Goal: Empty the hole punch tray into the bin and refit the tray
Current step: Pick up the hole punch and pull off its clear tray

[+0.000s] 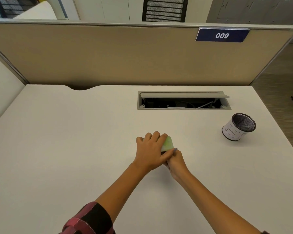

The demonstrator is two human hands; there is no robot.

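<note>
A small pale green hole punch [167, 144] sits on the white desk [74, 141], mostly covered by my left hand [150, 151], which presses down over its top with fingers curled around it. My right hand [175, 163] is at the punch's near right end, fingers pinched on a thin grey edge [175, 149] that sticks out there; whether that edge is the tray I cannot tell. The bin [238, 126], a black mesh cup wrapped in white paper with letters drawn on it, stands upright far to the right, well apart from both hands.
An open cable hatch [183, 100] with a raised grey lid is set in the desk behind the hands. A beige partition [108, 54] closes off the back, with a blue "009" plate [222, 35]. The desk's right edge drops to the floor.
</note>
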